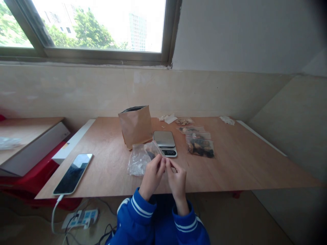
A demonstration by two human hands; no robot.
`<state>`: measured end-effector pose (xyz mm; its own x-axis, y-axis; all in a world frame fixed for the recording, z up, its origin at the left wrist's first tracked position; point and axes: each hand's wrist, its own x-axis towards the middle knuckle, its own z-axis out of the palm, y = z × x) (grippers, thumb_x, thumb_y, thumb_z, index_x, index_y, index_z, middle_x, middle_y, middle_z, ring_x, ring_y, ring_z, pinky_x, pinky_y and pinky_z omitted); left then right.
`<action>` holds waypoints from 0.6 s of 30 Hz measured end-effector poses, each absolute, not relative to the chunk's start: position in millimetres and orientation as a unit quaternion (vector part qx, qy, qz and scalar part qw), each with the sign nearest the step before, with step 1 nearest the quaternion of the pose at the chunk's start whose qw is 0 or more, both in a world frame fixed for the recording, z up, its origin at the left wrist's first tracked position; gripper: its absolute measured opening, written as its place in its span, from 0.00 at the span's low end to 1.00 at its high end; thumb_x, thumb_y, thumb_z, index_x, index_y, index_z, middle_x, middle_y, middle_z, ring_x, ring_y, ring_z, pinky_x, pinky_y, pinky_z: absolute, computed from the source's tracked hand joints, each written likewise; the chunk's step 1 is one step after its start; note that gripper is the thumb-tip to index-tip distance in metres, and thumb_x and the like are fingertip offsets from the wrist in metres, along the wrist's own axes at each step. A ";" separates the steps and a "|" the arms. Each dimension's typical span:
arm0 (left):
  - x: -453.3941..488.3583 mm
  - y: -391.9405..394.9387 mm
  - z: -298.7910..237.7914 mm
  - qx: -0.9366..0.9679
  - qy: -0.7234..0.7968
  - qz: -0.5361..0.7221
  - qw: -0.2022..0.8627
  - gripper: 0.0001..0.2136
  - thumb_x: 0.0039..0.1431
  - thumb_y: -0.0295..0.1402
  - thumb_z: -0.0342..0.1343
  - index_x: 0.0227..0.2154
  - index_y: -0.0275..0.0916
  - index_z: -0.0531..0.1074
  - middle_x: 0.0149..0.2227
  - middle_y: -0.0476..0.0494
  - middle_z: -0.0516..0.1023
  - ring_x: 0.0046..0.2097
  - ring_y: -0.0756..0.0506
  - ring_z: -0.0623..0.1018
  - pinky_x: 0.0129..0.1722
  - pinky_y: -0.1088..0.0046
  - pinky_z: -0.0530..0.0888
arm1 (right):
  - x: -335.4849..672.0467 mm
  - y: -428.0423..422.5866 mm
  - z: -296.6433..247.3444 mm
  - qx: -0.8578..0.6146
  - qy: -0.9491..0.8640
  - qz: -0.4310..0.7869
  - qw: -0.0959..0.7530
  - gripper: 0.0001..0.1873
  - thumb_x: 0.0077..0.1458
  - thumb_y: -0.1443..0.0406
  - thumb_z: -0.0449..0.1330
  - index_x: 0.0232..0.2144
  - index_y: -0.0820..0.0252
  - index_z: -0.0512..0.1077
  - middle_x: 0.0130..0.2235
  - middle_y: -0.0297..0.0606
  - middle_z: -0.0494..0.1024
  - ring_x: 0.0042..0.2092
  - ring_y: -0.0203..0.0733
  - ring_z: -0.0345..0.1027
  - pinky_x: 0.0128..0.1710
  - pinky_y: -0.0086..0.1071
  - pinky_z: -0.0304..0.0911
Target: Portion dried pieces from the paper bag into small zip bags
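Both my hands pinch the top edge of a clear zip bag (pixel 154 148) with something dark inside. My left hand (pixel 152 173) is closed on it from the left, my right hand (pixel 176 177) from the right, fingertips nearly touching. Under and beside that bag lie clear plastic bags (pixel 138 163), flat on the table. Just behind my hands stands a kitchen scale (pixel 164 139) with a metal plate and a dark display. An open brown paper pouch (pixel 135 126) stands upright left of the scale. What exactly the held bag contains is partly hidden by my fingers.
Right of the scale, filled zip bags (pixel 200 147) lie in a row towards the wall. White scraps (pixel 170 118) lie at the back, and a crumpled white piece (pixel 227 120) at the back right. A phone (pixel 73 174) on a charging cable lies left. Below is a power strip (pixel 83 218).
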<state>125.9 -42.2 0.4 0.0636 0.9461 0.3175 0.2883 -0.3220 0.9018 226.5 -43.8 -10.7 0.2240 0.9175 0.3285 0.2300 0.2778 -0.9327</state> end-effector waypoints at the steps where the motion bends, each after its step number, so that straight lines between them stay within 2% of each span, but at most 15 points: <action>1: 125.6 -42.9 -0.4 0.645 0.482 0.493 0.329 0.12 0.65 0.36 0.45 0.27 0.39 0.64 0.26 0.50 0.68 0.27 0.50 0.67 0.29 0.76 0.64 | 230.1 -41.8 -12.0 -0.529 -0.534 0.303 0.586 0.20 0.59 0.53 0.56 0.37 0.61 0.80 0.39 0.45 0.83 0.39 0.49 0.78 0.37 0.35 0.72; 4: 119.8 -45.6 -1.7 0.619 0.516 0.509 0.302 0.13 0.63 0.34 0.46 0.22 0.40 0.59 0.20 0.54 0.63 0.24 0.51 0.64 0.26 0.76 0.61 | 251.3 -33.4 -17.4 -0.571 -0.454 0.282 0.622 0.25 0.58 0.49 0.55 0.38 0.64 0.80 0.38 0.47 0.83 0.38 0.49 0.78 0.38 0.36 0.72; 7: 110.0 -45.9 -1.7 0.611 0.538 0.509 0.281 0.14 0.61 0.34 0.48 0.20 0.40 0.57 0.19 0.55 0.60 0.23 0.52 0.63 0.26 0.76 0.58 | 273.1 -28.1 -21.2 -0.604 -0.382 0.244 0.656 0.29 0.56 0.47 0.57 0.38 0.69 0.79 0.35 0.50 0.82 0.33 0.48 0.77 0.32 0.35 0.70; 10: 103.8 -41.1 -4.6 0.596 0.513 0.523 0.328 0.16 0.63 0.39 0.47 0.20 0.40 0.59 0.20 0.53 0.62 0.25 0.51 0.64 0.28 0.75 0.61 | 275.1 -29.5 -16.2 -0.584 -0.382 0.262 0.666 0.29 0.57 0.47 0.56 0.40 0.68 0.79 0.38 0.52 0.82 0.32 0.45 0.76 0.31 0.33 0.69; 14: 102.2 -24.0 -17.5 0.496 0.457 0.609 0.417 0.21 0.66 0.46 0.42 0.23 0.39 0.67 0.26 0.47 0.70 0.32 0.47 0.71 0.36 0.72 0.68 | 250.5 -26.5 1.1 -0.530 -0.359 0.325 0.696 0.29 0.57 0.46 0.55 0.43 0.67 0.77 0.41 0.53 0.81 0.30 0.41 0.74 0.28 0.32 0.68; 18: 99.8 0.2 -27.7 0.367 0.411 0.647 0.527 0.18 0.60 0.50 0.52 0.39 0.41 0.75 0.41 0.42 0.78 0.42 0.43 0.76 0.40 0.68 0.73 | 220.8 -3.4 13.4 -0.465 -0.346 0.415 0.701 0.28 0.55 0.47 0.57 0.44 0.65 0.76 0.40 0.48 0.82 0.28 0.39 0.73 0.24 0.30 0.67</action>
<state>99.8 0.2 -27.7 -0.1757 0.9836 0.0415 -0.3801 -0.1066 0.9188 220.8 -3.4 13.4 0.4152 0.9043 0.0991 -0.2595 0.2222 -0.9398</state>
